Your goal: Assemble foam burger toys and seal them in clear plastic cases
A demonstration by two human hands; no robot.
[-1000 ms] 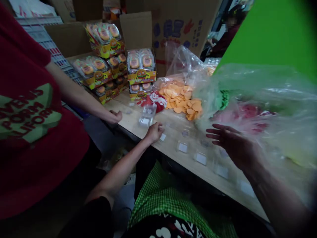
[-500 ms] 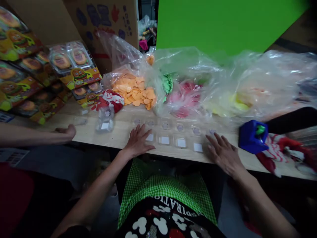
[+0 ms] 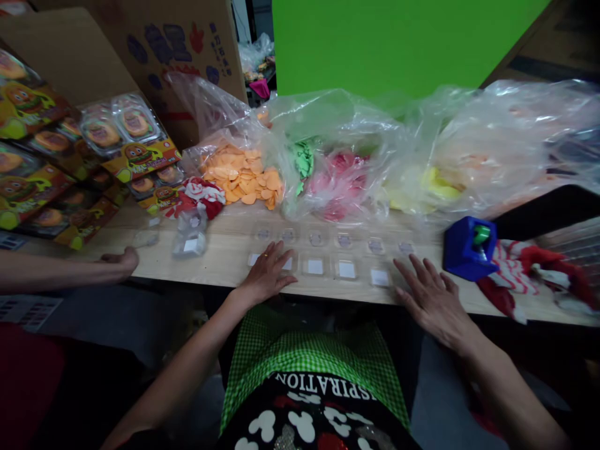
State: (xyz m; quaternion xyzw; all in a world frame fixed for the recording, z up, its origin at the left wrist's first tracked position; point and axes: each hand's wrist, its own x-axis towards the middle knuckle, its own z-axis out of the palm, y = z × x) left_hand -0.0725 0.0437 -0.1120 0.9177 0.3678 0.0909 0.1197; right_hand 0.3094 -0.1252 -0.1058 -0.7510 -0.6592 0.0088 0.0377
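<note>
My left hand (image 3: 268, 274) lies flat and open on the wooden table (image 3: 225, 265), its fingers over the leftmost of a row of small clear plastic trays (image 3: 347, 269) with white squares in them. My right hand (image 3: 430, 299) rests open, fingers spread, at the right end of that row near the table's front edge. Neither hand holds anything. A second row of clear trays (image 3: 316, 237) lies just behind.
Clear bags of orange pieces (image 3: 241, 175), green and pink pieces (image 3: 335, 172) and yellow pieces (image 3: 438, 184) line the back. Stacked burger-toy packs (image 3: 126, 134) stand at left. A blue box (image 3: 464, 248) and red-white cloth (image 3: 525, 278) sit right. Another person's hand (image 3: 120, 258) rests at left.
The view swung right and down to face the table. My left hand went from curled to flat on the trays; my right hand came down from the air onto the table.
</note>
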